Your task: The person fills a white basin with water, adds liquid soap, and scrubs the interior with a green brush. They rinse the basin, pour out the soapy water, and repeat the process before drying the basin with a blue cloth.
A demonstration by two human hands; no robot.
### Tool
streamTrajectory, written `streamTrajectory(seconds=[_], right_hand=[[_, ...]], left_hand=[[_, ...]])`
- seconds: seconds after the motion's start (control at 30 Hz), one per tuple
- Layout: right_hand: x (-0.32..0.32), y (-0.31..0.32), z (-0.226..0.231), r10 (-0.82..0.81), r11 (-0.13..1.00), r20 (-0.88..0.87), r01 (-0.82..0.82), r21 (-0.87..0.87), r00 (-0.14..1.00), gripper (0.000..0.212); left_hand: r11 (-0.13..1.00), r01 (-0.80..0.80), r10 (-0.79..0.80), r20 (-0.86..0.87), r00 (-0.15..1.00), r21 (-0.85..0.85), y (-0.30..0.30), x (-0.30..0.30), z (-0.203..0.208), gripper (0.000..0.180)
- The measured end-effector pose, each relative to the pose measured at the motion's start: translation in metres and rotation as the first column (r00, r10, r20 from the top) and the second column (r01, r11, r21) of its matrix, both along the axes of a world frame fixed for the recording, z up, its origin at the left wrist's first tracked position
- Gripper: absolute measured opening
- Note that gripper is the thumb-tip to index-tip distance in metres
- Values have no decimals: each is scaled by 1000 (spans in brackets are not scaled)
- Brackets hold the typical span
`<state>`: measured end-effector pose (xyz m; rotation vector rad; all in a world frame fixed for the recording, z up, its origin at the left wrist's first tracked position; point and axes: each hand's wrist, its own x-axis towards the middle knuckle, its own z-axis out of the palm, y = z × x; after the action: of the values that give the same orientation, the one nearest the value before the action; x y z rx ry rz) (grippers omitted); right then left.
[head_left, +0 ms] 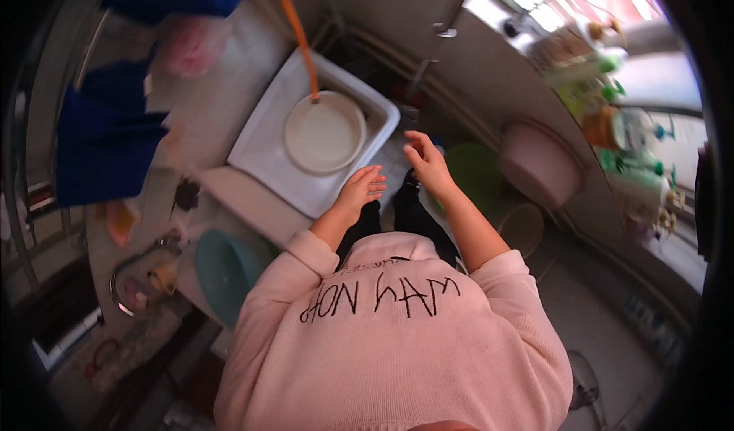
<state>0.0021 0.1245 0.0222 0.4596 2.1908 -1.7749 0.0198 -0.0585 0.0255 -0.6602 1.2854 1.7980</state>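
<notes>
My left hand [362, 191] hovers by the near right edge of a square white sink [264, 136], fingers stretched out and nothing in it. Slightly farther out and to the right is my right hand [427, 163], its fingers loosely bent, the thumb apart, holding nothing I can see. A gap separates the two hands. Inside the sink sits a round whitish basin [325, 133]; an orange hose [297, 27] hangs down to its far rim. Whether the basin holds water I cannot tell.
To the right are a green basin [472, 172] and a pink basin [539, 163] by the wall. Pump bottles [612, 129] line the windowsill. A teal basin [228, 272] and a curved metal tap [122, 278] are at left. Blue cloths [107, 144] hang farther left.
</notes>
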Motion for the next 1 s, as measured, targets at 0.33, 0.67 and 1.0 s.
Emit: streamTrajectory(seconds=[0.33, 0.67, 1.0], right_hand=[[-9, -79, -140, 57, 979, 600, 73, -191, 798, 32], [-92, -112, -327, 139, 934, 575, -300, 195, 806, 50], [-123, -144, -431, -184, 911, 526, -57, 409, 831, 62]], left_hand=[[952, -227, 267, 191, 945, -206, -127, 43, -53, 36], [931, -309, 362, 397, 843, -193, -105, 83, -144, 35], [937, -303, 350, 453, 820, -176, -79, 107, -186, 38]])
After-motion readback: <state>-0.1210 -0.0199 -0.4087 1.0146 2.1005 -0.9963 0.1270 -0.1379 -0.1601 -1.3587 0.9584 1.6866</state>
